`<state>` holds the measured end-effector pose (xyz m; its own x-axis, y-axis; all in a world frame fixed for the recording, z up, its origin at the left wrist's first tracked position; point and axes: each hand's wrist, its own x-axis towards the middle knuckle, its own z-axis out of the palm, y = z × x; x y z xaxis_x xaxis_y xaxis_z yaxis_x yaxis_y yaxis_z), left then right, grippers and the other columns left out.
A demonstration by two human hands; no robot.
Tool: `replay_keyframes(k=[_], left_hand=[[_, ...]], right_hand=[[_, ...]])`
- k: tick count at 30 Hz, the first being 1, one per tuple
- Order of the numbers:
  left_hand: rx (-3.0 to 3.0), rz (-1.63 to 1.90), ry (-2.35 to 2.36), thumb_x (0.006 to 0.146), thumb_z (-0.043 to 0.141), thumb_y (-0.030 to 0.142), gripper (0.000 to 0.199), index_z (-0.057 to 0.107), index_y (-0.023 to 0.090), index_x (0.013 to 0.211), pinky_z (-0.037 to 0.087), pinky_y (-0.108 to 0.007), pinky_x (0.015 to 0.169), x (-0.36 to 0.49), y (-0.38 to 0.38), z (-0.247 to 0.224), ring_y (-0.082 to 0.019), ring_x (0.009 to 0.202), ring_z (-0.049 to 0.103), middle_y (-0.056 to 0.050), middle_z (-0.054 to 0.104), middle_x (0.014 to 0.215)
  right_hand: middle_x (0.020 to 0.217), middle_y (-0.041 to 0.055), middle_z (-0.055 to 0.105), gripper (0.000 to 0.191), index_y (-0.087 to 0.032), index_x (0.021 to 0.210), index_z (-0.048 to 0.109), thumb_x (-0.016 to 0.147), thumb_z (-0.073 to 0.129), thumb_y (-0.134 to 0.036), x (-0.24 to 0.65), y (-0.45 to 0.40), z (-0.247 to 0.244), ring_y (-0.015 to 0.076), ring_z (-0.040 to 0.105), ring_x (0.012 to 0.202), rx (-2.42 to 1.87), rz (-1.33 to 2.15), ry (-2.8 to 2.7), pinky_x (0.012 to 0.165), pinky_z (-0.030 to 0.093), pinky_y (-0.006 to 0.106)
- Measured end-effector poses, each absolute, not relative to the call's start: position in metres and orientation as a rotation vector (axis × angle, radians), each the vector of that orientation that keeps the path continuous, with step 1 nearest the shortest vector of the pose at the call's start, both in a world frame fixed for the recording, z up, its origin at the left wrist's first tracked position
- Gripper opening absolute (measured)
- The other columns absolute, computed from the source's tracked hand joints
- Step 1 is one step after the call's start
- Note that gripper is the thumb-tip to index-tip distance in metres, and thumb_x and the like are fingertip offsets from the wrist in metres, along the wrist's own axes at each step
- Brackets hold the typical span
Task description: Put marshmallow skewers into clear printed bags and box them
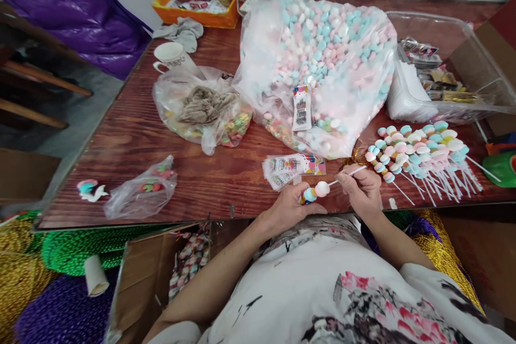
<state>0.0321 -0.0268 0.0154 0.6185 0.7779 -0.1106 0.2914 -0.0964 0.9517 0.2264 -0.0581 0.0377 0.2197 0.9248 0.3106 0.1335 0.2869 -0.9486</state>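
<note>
Near the table's front edge, my left hand [287,205] is closed around a short row of marshmallows [321,189] in pink, blue and yellow. A white stick [356,170] runs out of the row to the right. The fingers of my right hand [360,188] pinch this stick. Just behind my hands lie several printed cards [292,165], fanned out flat. Finished-looking marshmallow sticks [419,148] are piled to the right of my right hand, their white ends toward the front edge.
A big clear bag of marshmallows [322,37] fills the back middle, with a printed packet [302,107] on it. To its left are a smaller bag [169,99], a mug [171,55] and an orange tray [226,19]. A plastic bin [463,43] stands back right.
</note>
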Motion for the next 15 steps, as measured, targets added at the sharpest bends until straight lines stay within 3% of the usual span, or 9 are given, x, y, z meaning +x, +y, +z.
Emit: replay_keyframes(k=[3,8,15], left_hand=[[1.636,0.529,0.899,0.072,0.079,0.043,0.042,0.066,0.017,0.103,0.046,-0.027,0.074,0.026,-0.026,0.015,-0.016,0.082,0.058,0.000,0.066,0.089],[1.809,0.511,1.106,0.070,0.079,0.045,0.037,0.062,0.015,0.083,0.039,-0.023,0.062,0.022,-0.029,0.011,-0.012,0.067,0.050,0.003,0.058,0.071],[1.990,0.476,1.115,0.074,0.076,0.044,0.033,0.057,0.017,0.076,0.035,-0.025,0.060,0.031,-0.035,0.012,-0.013,0.062,0.049,0.002,0.058,0.069]], right_hand=[[0.056,-0.0052,0.054,0.016,-0.019,0.071,0.064,0.085,0.065,-0.025,0.231,-0.059,0.036,0.0072,0.042,0.047,-1.175,0.708,-1.249,0.048,0.034,0.023],[0.057,-0.0041,0.057,0.017,-0.020,0.069,0.062,0.085,0.065,-0.024,0.232,-0.062,0.037,0.0090,0.046,0.051,-1.211,0.605,-1.312,0.052,0.037,0.025],[0.051,-0.0058,0.048,0.028,-0.019,0.059,0.055,0.085,0.065,-0.024,0.220,-0.063,0.042,0.0069,0.039,0.047,-1.179,0.616,-1.336,0.048,0.032,0.024]])
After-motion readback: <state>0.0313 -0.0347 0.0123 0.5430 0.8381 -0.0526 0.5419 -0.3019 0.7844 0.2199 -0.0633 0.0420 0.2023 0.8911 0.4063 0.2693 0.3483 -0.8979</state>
